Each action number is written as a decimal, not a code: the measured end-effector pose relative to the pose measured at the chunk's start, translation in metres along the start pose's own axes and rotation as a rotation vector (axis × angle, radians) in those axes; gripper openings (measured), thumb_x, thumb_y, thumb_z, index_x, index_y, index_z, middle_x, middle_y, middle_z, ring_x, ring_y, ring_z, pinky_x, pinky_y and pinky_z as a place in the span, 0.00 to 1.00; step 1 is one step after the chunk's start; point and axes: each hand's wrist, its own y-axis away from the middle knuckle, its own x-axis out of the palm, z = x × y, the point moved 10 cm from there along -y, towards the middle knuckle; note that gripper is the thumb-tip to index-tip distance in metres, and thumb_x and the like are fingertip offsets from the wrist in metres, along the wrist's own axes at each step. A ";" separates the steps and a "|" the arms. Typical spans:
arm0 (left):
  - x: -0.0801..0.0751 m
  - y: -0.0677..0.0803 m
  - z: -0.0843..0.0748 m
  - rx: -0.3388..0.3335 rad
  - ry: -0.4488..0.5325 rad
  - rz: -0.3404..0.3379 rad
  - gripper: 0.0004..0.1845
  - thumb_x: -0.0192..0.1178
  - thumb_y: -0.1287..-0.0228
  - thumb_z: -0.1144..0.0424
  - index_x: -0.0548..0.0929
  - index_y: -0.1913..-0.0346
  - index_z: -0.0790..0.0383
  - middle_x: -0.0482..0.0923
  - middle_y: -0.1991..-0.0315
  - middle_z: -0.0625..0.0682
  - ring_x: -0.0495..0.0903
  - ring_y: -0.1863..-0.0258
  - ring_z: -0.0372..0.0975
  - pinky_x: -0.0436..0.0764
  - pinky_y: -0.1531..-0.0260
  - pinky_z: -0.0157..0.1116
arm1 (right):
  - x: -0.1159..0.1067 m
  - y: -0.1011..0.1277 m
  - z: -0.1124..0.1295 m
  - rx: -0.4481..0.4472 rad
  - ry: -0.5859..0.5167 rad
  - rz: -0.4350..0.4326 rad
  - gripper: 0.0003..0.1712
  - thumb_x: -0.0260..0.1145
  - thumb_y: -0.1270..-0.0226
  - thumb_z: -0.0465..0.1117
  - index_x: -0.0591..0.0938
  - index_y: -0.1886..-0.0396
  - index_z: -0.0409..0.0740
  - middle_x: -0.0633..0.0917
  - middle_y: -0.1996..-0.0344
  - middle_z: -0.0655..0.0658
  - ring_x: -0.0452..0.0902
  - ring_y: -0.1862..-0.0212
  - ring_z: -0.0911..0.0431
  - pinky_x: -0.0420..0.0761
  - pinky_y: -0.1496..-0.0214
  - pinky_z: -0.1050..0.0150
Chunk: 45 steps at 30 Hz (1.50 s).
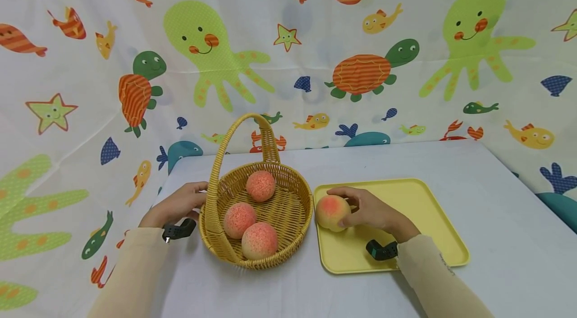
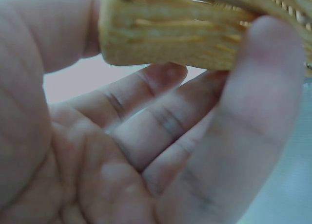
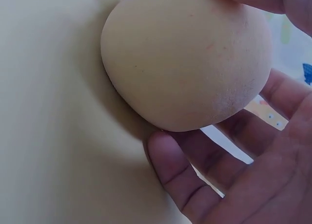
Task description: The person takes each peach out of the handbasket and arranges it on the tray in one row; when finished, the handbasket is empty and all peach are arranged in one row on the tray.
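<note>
At its left side, my left hand [image 1: 182, 203] grips the woven wicker basket [image 1: 295, 230] where the handle meets the rim. Up close in the left wrist view, a finger and thumb [image 2: 265, 87] lie on either side of the wicker [image 2: 161, 41]. Three speckled pink peaches [image 1: 260, 241] lie inside the basket. On the left part of the yellow tray [image 1: 396, 193], my right hand [image 1: 371, 213] holds a larger yellow peach [image 1: 331, 215] with a red-orange top. Its pale underside [image 3: 185, 63] fills the right wrist view, with fingers curled around it.
The basket's tall arched handle [image 1: 221, 152] rises over its left side. Basket and tray stand close together on a white-covered table [image 1: 360, 163]. Behind hangs a white cloth [image 1: 252, 7] printed with sea animals. A black wrist band [image 1: 180, 229] sits on the left wrist.
</note>
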 end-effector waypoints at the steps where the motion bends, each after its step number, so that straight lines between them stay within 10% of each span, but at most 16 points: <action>1: 0.000 0.000 0.000 0.000 0.000 0.001 0.25 0.55 0.22 0.58 0.73 0.30 0.69 0.83 0.44 0.61 0.85 0.52 0.48 0.88 0.56 0.46 | 0.000 0.000 0.000 0.000 -0.005 -0.004 0.44 0.77 0.45 0.38 0.74 0.27 0.42 0.80 0.37 0.40 0.79 0.43 0.45 0.77 0.41 0.51; 26: 0.001 0.002 0.001 -0.010 0.002 0.001 0.25 0.55 0.21 0.57 0.73 0.29 0.68 0.82 0.42 0.61 0.84 0.50 0.48 0.88 0.55 0.46 | 0.004 -0.002 -0.002 0.036 0.040 0.032 0.49 0.78 0.47 0.42 0.71 0.23 0.43 0.77 0.31 0.42 0.77 0.39 0.48 0.75 0.36 0.51; 45: 0.000 -0.001 0.001 0.000 0.004 0.009 0.25 0.55 0.22 0.58 0.73 0.30 0.69 0.82 0.44 0.61 0.85 0.52 0.47 0.88 0.57 0.46 | -0.001 0.001 0.005 -0.028 0.064 -0.131 0.44 0.79 0.47 0.40 0.75 0.29 0.40 0.82 0.40 0.40 0.79 0.47 0.48 0.79 0.46 0.53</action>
